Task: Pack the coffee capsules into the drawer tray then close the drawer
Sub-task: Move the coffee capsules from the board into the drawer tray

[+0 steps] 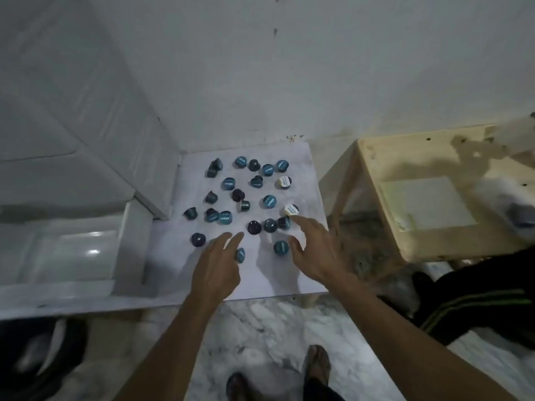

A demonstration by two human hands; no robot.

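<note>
Both grips open: left hand [217, 263] over one teal capsule [240, 254], right hand [311, 250] beside another capsule [281, 247]. Pinch each singly; drawer tray [72, 253] is left.

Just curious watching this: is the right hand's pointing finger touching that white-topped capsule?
Cannot tell. In the head view, the right hand stretches its forefinger to just beside the white-topped capsule, but blur hides any contact or gap.

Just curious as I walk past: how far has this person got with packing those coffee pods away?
Barely started. The drawer at left stands open, and no capsules show in it. Both the left hand and right hand reach open over the capsules scattered on the white tabletop, gripping none. All packing remains, then closing the drawer.
</note>
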